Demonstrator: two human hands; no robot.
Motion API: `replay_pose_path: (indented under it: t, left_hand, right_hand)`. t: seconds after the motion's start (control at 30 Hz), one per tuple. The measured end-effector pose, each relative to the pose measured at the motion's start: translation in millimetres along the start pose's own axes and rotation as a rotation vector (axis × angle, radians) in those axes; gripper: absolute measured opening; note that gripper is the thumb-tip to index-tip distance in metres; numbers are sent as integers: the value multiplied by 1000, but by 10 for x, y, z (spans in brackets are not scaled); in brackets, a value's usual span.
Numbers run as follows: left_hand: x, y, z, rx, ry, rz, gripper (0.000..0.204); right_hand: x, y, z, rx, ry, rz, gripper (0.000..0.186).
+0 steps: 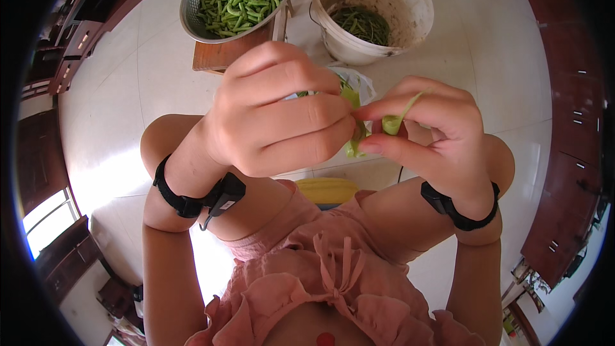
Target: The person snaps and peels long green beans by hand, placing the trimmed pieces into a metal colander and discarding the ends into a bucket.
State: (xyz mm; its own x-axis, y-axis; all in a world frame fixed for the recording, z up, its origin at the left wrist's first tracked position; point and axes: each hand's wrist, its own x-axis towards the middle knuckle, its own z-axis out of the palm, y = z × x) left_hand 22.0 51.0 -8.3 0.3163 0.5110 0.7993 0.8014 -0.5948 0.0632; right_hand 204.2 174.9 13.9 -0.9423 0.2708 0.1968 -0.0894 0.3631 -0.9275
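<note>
My left hand is closed, knuckles up, around green beans whose pale green ends stick out beyond its fingertips. Close against it, my right hand pinches with thumb and forefinger at the beans. A short bean piece with a thin string curling off it also sits between the right hand's fingers. Behind the hands, a clear plastic bag with some green beans in it is mostly hidden.
A perforated metal colander of cut green beans stands on a wooden stool at the far left. Beside it, a dirty white bucket holds green trimmings. Dark red cabinets line the right side.
</note>
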Motion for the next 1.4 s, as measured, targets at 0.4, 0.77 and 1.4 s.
replay_pose_path:
  t: [0.4,0.77,1.4]
  left_hand:
    - [-22,35,-37,68,-93,-34,22]
    - [-82,41,-75,143,-44,-19,21]
    - [-781,-1139,-454,872,-251,-909,47]
  right_hand:
    - [10,16,12,-84,-70,69,19]
    - [61,-33,16,-89,-88,30,14]
    - [599,1037,-339,-25,566,260,19]
